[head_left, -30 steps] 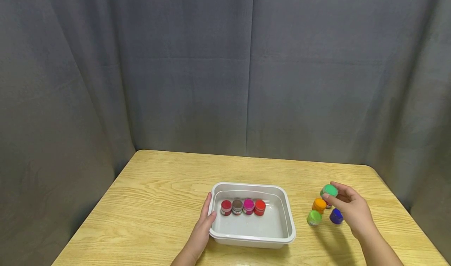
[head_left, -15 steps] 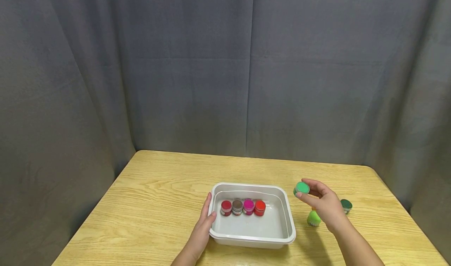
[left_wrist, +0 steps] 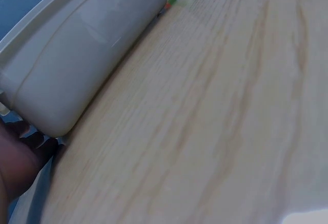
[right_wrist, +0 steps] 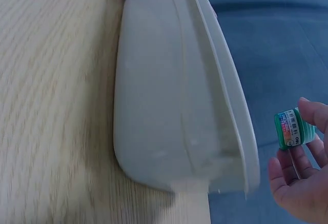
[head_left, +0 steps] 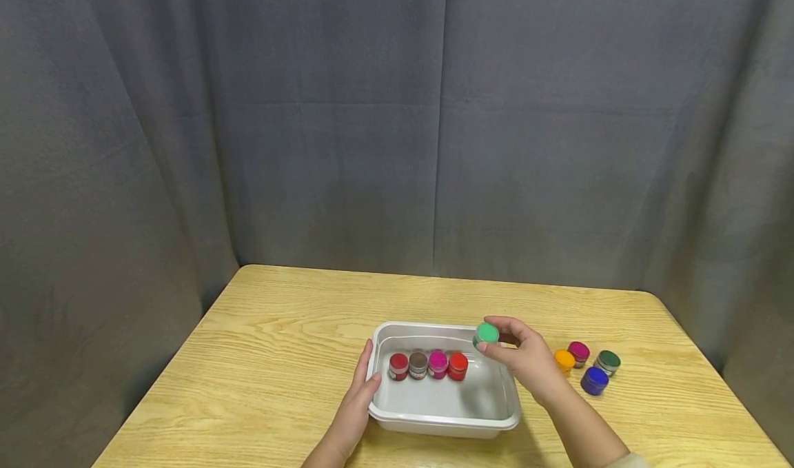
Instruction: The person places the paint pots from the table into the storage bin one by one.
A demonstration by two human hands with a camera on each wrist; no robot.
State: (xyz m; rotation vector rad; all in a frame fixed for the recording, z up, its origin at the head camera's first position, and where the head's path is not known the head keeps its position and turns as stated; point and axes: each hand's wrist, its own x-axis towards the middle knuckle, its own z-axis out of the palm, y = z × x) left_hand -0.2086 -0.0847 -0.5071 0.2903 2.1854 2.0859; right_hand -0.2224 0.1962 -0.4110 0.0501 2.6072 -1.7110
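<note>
With thumb and fingers my right hand (head_left: 528,359) pinches a small green-lidded paint jar (head_left: 486,333), held above the back right part of a white plastic tray (head_left: 434,418). The right wrist view shows the printed label on this jar (right_wrist: 290,127). At the tray's left end, my left hand (head_left: 352,409) grips the rim, thumb on top and fingers along the outer wall. Inside the tray, a dark red jar (head_left: 399,365), a brown jar (head_left: 418,364), a magenta jar (head_left: 438,364) and a red jar (head_left: 457,366) stand in a row.
Right of the tray, beyond my right wrist, stand an orange jar (head_left: 564,362), a crimson jar (head_left: 579,353), a dark green jar (head_left: 608,362) and a blue jar (head_left: 595,381). My forearm hides a lime jar. Grey curtains (head_left: 335,144) surround the wooden table (head_left: 279,358).
My right hand has carried the green jar leftward from the group of jars to over the tray. The left hand and the tray have stayed in place.
</note>
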